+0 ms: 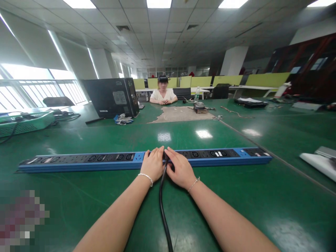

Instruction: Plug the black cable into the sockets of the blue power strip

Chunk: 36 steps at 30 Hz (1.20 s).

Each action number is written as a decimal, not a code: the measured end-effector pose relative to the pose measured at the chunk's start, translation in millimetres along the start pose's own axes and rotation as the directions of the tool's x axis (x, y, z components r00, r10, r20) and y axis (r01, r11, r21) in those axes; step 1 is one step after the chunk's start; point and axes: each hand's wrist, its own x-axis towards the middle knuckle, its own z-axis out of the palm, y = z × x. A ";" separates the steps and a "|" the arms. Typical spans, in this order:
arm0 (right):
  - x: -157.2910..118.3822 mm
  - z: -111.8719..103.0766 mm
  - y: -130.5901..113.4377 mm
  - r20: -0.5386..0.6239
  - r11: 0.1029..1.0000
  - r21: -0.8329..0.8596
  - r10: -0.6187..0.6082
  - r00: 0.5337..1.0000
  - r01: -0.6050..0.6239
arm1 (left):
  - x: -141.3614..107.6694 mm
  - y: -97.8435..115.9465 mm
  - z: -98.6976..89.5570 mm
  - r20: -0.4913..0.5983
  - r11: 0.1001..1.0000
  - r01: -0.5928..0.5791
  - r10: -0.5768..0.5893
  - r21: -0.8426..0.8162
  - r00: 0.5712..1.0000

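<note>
A long blue power strip (99, 166) with black socket panels lies crosswise on the green table. Over its middle, my left hand (154, 161) rests with its fingers together and curled across the strip. My right hand (181, 167) is closed beside it, fingertips and thumb around the top end of a black power cable (162, 206). That end meets the strip between the two hands; its plug is mostly hidden by my fingers. From there the cable runs down toward the bottom of the view.
A black computer case (110, 96) stands at the back left, with gloves (123, 119) beside it. A green basket (28, 124) holds cables. Across the table sits a person (163, 94). A round dark object (199, 106) and bottle (196, 94) stand farther back. White equipment (319, 161) lies right.
</note>
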 end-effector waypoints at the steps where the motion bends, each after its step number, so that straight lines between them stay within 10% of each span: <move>1: 1.4 1.0 -1.4 -0.004 1.000 -0.017 0.020 1.000 -0.020 | 0.1 -1.3 0.5 -0.001 1.000 0.006 -0.006 0.019 1.000; 10: 28.2 23.5 -9.9 -0.093 0.942 -0.284 0.157 0.983 -0.177 | 1.5 -0.2 1.2 -0.060 0.999 0.046 -0.046 0.001 0.997; 36: 22.9 30.1 0.3 -0.106 0.964 -0.223 0.126 0.986 -0.147 | 0.6 -2.6 3.2 -0.090 0.999 0.030 -0.032 -0.022 0.995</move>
